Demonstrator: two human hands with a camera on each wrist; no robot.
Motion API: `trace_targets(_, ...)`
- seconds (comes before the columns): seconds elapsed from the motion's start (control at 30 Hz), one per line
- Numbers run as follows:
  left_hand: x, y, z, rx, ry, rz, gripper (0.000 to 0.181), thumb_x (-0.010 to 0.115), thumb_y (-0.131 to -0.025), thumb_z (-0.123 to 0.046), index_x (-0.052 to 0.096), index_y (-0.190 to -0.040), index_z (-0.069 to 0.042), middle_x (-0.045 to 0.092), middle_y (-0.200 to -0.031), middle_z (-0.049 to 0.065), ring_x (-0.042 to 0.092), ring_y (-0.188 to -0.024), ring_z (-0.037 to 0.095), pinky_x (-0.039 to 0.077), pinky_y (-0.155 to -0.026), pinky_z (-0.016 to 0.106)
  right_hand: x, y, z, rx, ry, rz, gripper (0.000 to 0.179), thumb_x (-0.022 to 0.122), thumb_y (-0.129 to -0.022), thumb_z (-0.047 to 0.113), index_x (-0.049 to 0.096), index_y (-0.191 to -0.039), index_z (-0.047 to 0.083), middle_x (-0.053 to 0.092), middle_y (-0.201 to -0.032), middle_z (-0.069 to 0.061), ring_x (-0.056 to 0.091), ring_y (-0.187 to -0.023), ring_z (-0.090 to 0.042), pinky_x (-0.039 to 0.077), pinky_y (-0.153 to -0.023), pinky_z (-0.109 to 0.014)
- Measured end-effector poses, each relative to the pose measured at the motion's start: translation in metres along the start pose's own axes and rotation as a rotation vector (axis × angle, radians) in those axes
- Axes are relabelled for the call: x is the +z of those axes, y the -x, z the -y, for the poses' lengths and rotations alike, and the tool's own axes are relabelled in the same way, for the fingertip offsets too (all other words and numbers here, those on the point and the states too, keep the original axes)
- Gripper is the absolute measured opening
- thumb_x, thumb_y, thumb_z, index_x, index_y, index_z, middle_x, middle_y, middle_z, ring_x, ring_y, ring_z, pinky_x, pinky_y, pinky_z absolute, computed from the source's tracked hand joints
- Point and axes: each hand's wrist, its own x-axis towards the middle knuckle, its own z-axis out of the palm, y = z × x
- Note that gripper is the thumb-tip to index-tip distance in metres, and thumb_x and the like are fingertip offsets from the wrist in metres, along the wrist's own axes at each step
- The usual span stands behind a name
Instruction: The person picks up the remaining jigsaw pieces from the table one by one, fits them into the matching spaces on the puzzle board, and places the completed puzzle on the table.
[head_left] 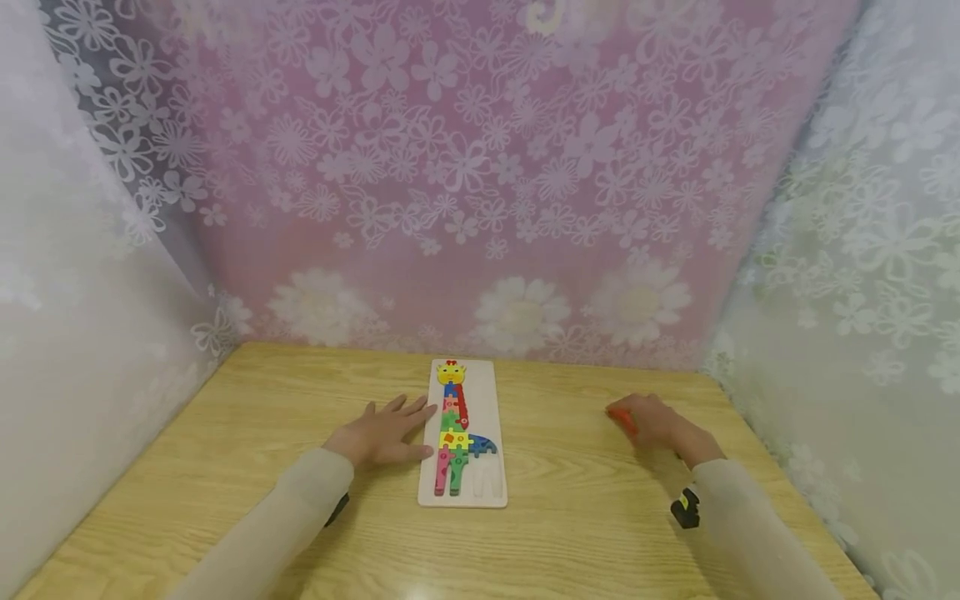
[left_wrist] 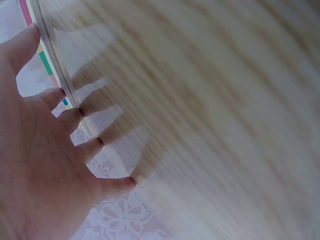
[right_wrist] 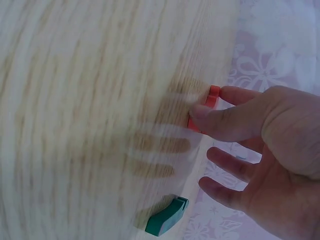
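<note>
A white giraffe puzzle board point(head_left: 484, 396) lies upright to me at the middle of the table, colourful pieces set in it from a yellow head point(head_left: 452, 374) down to pink and green legs. Pale leg-shaped recesses point(head_left: 487, 482) show at its lower right. My left hand point(head_left: 382, 433) rests with spread fingers against the board's left edge, thumb and fingertips at the rim. Far to the right, my right hand point(head_left: 656, 421) pinches a red puzzle piece point(right_wrist: 212, 97) between thumb and index finger, near the table surface. Beneath that hand's other fingers lies a green puzzle piece point(right_wrist: 166, 218).
The wooden table point(head_left: 555, 533) runs back to a pink curtain point(head_left: 465, 208) with white flowers. Pale patterned fabric point(head_left: 862, 333) hangs along the right side, and a plain whitish drape point(head_left: 82, 333) stands at the left.
</note>
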Motion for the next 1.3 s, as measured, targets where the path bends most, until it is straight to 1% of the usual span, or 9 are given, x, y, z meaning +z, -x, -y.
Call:
trace_targets(0.13, -0.001, -0.001, 0.000, -0.012, 0.000, 0.006, 0.085, 0.047, -0.095, -0.076, 0.023, -0.165, -0.035, 0.016, -0.175, -0.006, 0.011, -0.163, 0.036, 0.008, -0.124, 0.075, 0.000, -0.002, 0.000, -0.004, -0.016, 0.004, 0.044, 0.074, -0.087, 0.000, 0.069, -0.131, 0.001, 0.071, -0.126, -0.019, 0.062, -0.111, -0.045, 0.047, -0.096, -0.067)
trace_targets(0.23, -0.001, 0.000, -0.001, -0.017, -0.002, 0.009, 0.085, 0.047, -0.095, -0.076, 0.023, -0.165, -0.035, 0.016, -0.175, -0.006, 0.011, -0.163, 0.036, 0.008, -0.124, 0.075, 0.000, -0.003, 0.000, -0.011, -0.021, 0.001, 0.043, 0.074, -0.085, 0.005, 0.072, -0.127, 0.003, 0.073, -0.121, -0.016, 0.064, -0.101, -0.035, 0.049, -0.087, -0.056)
trace_targets(0.3, -0.001, 0.001, -0.002, -0.013, -0.002, 0.010, 0.084, 0.047, -0.095, -0.075, 0.023, -0.165, -0.034, 0.016, -0.175, -0.005, 0.011, -0.163, 0.037, 0.008, -0.124, 0.075, 0.001, -0.002, 0.002, -0.015, -0.014, -0.006, 0.045, 0.076, -0.082, 0.008, 0.072, -0.127, 0.003, 0.073, -0.120, -0.015, 0.064, -0.101, -0.033, 0.048, -0.088, -0.056)
trace_targets(0.47, -0.001, 0.003, -0.003, -0.001, -0.009, 0.015, 0.085, 0.046, -0.096, -0.074, 0.022, -0.166, -0.032, 0.016, -0.175, -0.003, 0.012, -0.162, 0.038, 0.008, -0.123, 0.076, 0.003, 0.001, 0.005, -0.020, -0.018, -0.006, 0.048, 0.078, -0.084, 0.014, 0.070, -0.129, 0.000, 0.069, -0.122, -0.020, 0.062, -0.109, -0.040, 0.046, -0.096, -0.064)
trace_targets(0.6, -0.002, 0.003, -0.004, 0.004, -0.005, 0.014, 0.084, 0.046, -0.097, -0.074, 0.023, -0.166, -0.032, 0.017, -0.175, -0.002, 0.012, -0.162, 0.039, 0.008, -0.123, 0.076, 0.002, 0.003, 0.006, -0.009, -0.038, 0.006, 0.051, 0.080, -0.086, 0.014, 0.067, -0.133, 0.000, 0.065, -0.123, -0.022, 0.060, -0.107, -0.040, 0.053, -0.088, -0.057)
trace_targets(0.77, -0.005, 0.002, -0.005, -0.007, 0.002, 0.012, 0.084, 0.047, -0.096, -0.073, 0.023, -0.165, -0.033, 0.016, -0.175, -0.004, 0.011, -0.163, 0.037, 0.007, -0.124, 0.075, 0.003, 0.001, 0.006, -0.075, -0.034, -0.046, 0.050, 0.083, -0.085, 0.017, 0.069, -0.130, -0.002, 0.066, -0.115, -0.019, 0.062, -0.099, -0.035, 0.054, -0.079, -0.045)
trace_targets(1.0, -0.005, 0.002, -0.004, -0.006, 0.001, 0.014, 0.084, 0.046, -0.097, -0.074, 0.022, -0.166, -0.033, 0.015, -0.175, -0.004, 0.010, -0.163, 0.037, 0.008, -0.124, 0.076, 0.008, -0.003, 0.016, -0.068, -0.114, -0.102, 0.062, 0.089, -0.081, 0.027, 0.068, -0.132, -0.002, 0.063, -0.121, -0.020, 0.058, -0.107, -0.039, 0.052, -0.089, -0.056)
trace_targets(1.17, -0.004, 0.002, -0.003, 0.004, 0.000, 0.016, 0.084, 0.047, -0.097, -0.073, 0.023, -0.166, -0.032, 0.016, -0.175, -0.002, 0.011, -0.162, 0.039, 0.008, -0.123, 0.076, 0.009, -0.007, 0.029, -0.089, -0.181, -0.130, 0.065, 0.090, -0.080, 0.027, 0.067, -0.134, -0.002, 0.062, -0.122, -0.018, 0.057, -0.109, -0.037, 0.050, -0.089, -0.056)
trace_targets(1.3, -0.003, 0.001, -0.003, -0.001, -0.007, 0.017, 0.084, 0.047, -0.097, -0.074, 0.022, -0.166, -0.033, 0.015, -0.175, -0.004, 0.011, -0.163, 0.037, 0.008, -0.124, 0.076, 0.009, -0.011, 0.039, -0.118, -0.174, -0.156, 0.065, 0.089, -0.081, 0.029, 0.067, -0.134, 0.000, 0.062, -0.124, -0.017, 0.056, -0.112, -0.039, 0.050, -0.091, -0.059)
